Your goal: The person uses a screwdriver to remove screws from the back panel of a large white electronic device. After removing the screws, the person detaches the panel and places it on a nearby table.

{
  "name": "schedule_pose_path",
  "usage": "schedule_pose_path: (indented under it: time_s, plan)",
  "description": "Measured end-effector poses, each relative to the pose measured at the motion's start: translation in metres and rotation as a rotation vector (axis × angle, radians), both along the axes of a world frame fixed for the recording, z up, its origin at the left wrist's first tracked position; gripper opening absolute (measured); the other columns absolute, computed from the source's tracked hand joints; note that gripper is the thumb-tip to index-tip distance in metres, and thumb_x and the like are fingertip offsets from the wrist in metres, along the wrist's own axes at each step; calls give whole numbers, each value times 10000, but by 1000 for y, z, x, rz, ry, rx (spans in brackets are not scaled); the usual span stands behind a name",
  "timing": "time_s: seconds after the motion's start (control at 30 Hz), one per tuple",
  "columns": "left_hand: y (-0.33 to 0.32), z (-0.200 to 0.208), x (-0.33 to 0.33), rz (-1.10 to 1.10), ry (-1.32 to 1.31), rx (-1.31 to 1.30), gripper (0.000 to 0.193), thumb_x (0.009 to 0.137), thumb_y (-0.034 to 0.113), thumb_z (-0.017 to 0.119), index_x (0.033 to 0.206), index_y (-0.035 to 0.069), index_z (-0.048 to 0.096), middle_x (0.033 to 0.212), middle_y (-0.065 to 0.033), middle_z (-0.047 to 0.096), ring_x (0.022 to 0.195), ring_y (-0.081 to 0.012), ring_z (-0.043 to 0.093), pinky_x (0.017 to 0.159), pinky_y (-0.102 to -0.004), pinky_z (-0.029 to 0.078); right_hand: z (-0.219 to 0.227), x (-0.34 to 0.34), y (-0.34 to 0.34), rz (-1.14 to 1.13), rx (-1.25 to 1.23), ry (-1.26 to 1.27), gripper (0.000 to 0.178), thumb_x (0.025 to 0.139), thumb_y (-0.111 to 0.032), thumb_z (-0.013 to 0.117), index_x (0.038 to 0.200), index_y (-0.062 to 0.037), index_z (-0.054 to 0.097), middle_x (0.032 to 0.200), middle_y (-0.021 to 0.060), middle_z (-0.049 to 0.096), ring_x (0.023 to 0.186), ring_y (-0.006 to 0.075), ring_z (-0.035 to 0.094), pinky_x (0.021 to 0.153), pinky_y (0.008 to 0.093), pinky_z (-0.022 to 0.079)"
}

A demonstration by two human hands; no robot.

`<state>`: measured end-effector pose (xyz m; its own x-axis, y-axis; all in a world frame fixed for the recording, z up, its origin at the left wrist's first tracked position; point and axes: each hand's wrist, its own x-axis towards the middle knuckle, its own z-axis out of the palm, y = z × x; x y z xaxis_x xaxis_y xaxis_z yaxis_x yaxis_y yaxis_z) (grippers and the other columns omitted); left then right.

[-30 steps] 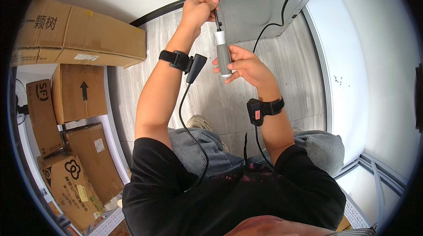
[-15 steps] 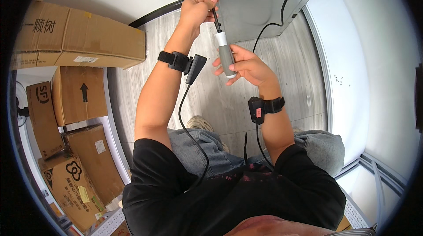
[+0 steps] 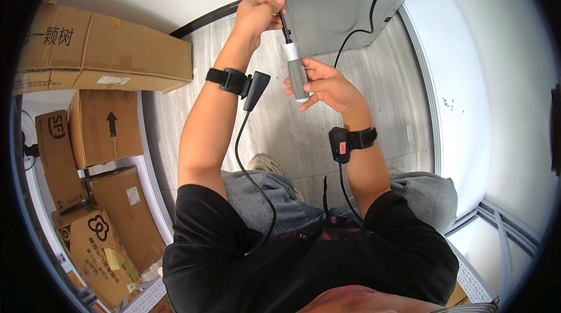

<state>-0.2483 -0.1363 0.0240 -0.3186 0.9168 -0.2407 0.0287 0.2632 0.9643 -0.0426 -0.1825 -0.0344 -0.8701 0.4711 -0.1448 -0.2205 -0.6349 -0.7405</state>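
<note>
Right hand: your fingers are loosely curled, with the thumb on the near part of the screwdriver's grey handle and the other fingertips spread around it; a light hold. Left hand: thumb and fingers pinched together on the dark shaft close to its far end. You may have a screw in there too; cannot tell.

The screwdriver lies between your hands, handle near, shaft pointing far and slightly left, to the left edge of the grey metal panel. Tip contact: not clear at this angle.

Step in hand (judged): lining the driver up with, or turning, a fastener at that edge. The next move would call for you to steady the shaft with the left hand and twist the handle with the right, tip in line.

Further out: a black cable crosses the panel and drops toward the floor; a large cardboard box stands to the left.
</note>
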Motion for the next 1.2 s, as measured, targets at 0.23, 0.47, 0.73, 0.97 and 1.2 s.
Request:
schedule_pose_path:
  time_s: [0.23,0.47,0.73,0.97,1.2]
  plan:
    - [-1,1,6,13,58,0,172,850,201,665,892,36,639,743,-12,615,611,-106,592,582,-227,506,-23,-5,5,44,325,-219,555,784,-121,674,1264,-7,419,1053,92,590,919,151,615,511,227,459]
    - [0,0,-1,-6,-52,16,182,876,175,620,939,5,639,757,-23,614,646,-126,613,606,-245,510,-2,2,0,22,54,-12,520,805,-178,648,1246,-29,415,1061,89,597,968,177,617,519,245,496]
    - [-1,3,6,22,46,18,176,842,186,669,896,21,641,761,-24,610,661,-118,609,587,-239,518,-20,-2,5,19,265,-190,566,766,-90,668,1260,-4,404,965,63,603,852,132,627,511,235,500]
    - [0,-2,1,7,16,10,159,857,163,646,917,16,645,777,-26,619,657,-121,608,603,-242,522,-12,-5,-3,-63,155,-152,470,787,-82,641,1201,-19,427,978,79,603,861,140,623,524,220,497]
    - [-2,3,4,16,-25,10,169,881,139,596,972,2,635,791,-46,629,672,-143,620,621,-253,522,-18,-3,1,-54,166,-110,455,804,-65,615,1224,-38,442,963,63,596,827,125,608,531,226,502]
